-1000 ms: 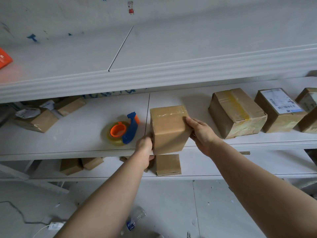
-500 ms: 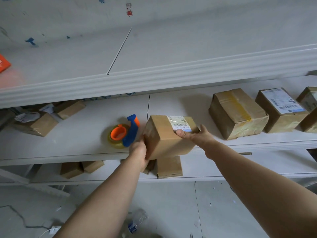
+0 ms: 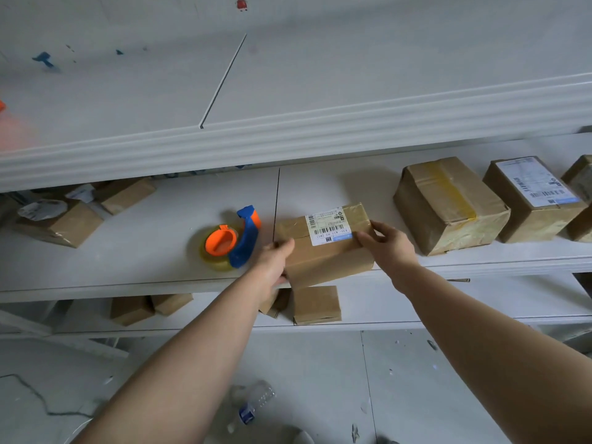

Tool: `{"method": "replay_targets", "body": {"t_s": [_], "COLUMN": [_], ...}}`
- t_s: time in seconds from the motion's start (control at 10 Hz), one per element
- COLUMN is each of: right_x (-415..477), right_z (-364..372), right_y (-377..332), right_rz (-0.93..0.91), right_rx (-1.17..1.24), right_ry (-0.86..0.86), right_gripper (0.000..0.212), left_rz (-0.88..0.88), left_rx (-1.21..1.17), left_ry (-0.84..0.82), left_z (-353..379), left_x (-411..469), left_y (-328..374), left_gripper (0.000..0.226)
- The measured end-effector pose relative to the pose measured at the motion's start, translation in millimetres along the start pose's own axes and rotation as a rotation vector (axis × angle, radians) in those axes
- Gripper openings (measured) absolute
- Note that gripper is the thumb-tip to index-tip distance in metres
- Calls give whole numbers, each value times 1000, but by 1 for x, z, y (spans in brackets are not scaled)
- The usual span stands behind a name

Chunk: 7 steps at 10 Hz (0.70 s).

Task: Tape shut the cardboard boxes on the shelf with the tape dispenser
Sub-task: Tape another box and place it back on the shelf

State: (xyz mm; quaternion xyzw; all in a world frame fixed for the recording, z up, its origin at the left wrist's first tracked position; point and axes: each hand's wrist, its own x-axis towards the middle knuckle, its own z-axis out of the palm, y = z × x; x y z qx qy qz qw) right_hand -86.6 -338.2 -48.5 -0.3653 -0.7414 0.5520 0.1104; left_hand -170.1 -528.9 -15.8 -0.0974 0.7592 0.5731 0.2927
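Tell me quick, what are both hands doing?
Left hand: grips the labelled box, left end.
Right hand: grips the same box, right end.

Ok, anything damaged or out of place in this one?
Yes. The large box right of the held box is crumpled and dented, and its yellow tape is wrinkled. A plastic bottle lies on the floor below.

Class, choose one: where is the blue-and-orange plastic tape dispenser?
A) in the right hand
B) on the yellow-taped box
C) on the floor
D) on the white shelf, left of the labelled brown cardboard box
D: the blue-and-orange plastic tape dispenser lies on the white shelf, just left of the labelled brown cardboard box.
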Motion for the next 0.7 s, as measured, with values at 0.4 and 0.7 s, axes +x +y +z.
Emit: {"method": "replay_targets", "body": {"t_s": [0.4,0.7], "right_x": [17,15], "right_z": [16,30], "right_y": [0,-23], "right_rz": [158,101], "right_rx": [116,-2], "right_ry": [-47,102], "right_gripper": [57,27], "left_rz": [121,50], "left_rx": [396,78], "left_ry": [-9,-14], "left_z": [-5,41], "left_x": [24,40], "left_y": [8,19], "left_gripper": [73,26]}}
